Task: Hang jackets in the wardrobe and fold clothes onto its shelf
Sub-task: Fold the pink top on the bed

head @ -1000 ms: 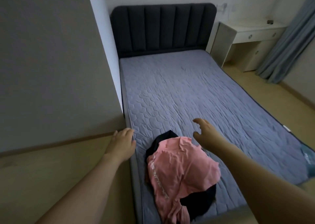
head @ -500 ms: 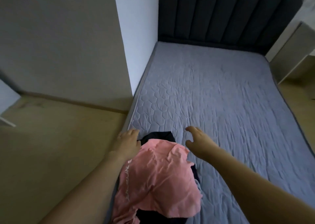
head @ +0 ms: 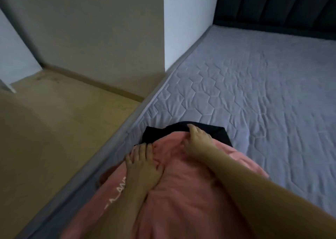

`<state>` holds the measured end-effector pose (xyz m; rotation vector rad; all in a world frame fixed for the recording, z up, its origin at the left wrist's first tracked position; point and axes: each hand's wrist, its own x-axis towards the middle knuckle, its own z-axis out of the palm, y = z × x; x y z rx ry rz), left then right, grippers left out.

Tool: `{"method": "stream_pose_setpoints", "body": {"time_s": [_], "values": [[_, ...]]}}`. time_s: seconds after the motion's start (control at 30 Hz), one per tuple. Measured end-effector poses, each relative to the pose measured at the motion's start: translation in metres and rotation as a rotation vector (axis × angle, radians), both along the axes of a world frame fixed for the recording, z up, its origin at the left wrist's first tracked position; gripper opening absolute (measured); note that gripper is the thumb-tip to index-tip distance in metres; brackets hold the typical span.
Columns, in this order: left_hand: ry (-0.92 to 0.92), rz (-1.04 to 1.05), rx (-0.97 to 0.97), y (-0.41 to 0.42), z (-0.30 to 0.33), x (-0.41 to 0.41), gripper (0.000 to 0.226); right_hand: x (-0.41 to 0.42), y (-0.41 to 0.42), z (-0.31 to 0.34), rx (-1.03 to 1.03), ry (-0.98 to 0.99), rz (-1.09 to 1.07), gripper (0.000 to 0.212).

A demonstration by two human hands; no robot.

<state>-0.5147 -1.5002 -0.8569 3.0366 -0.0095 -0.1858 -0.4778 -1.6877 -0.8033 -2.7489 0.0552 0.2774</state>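
A pink garment (head: 189, 195) with white lettering lies crumpled on a black garment (head: 156, 134), near the left edge of the bed's grey quilted mattress (head: 254, 86). My left hand (head: 143, 164) rests flat on the pink cloth near its left side, fingers spread and reaching its far edge. At the pink garment's top edge my right hand (head: 197, 142) has its fingers curled down into the fold where pink meets black, gripping the pink cloth. No wardrobe shelf or jacket is in view.
A dark padded headboard (head: 276, 6) stands at the far end of the bed. A beige panel (head: 100, 29) and a white wall (head: 187, 20) rise left of the bed. Wooden floor (head: 45, 133) lies along the bed's left side.
Both hands have come down from the air onto the pink garment. The view has moved closer and swung left, so the desk and curtain are out of sight.
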Motion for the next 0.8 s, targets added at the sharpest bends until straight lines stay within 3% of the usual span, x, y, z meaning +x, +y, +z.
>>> {"method": "stream_pose_setpoints", "body": {"time_s": [0.1, 0.2, 0.43, 0.63, 0.73, 0.8], "values": [[-0.337, -0.046, 0.065, -0.007, -0.049, 0.010, 0.071, 0.013, 0.015, -0.087, -0.206, -0.238, -0.020, 0.057], [-0.526, -0.007, -0.034, -0.001, -0.067, 0.027, 0.064, 0.029, 0.016, -0.116, -0.179, -0.432, -0.009, 0.049], [-0.596, 0.081, -0.212, -0.003, -0.057, 0.025, 0.045, 0.020, 0.014, -0.091, -0.243, -0.531, -0.018, 0.029], [-0.558, 0.057, -0.333, 0.002, -0.040, 0.010, 0.022, -0.016, 0.003, -0.037, -0.388, -0.431, 0.039, 0.024], [-0.597, 0.000, -0.354, 0.006, -0.019, -0.011, 0.028, -0.044, -0.003, -0.003, -0.194, -0.513, -0.065, 0.009], [-0.680, -0.040, -0.367, 0.009, -0.001, -0.025, 0.029, -0.065, -0.003, 0.018, 0.032, -0.556, -0.147, 0.018]]}}
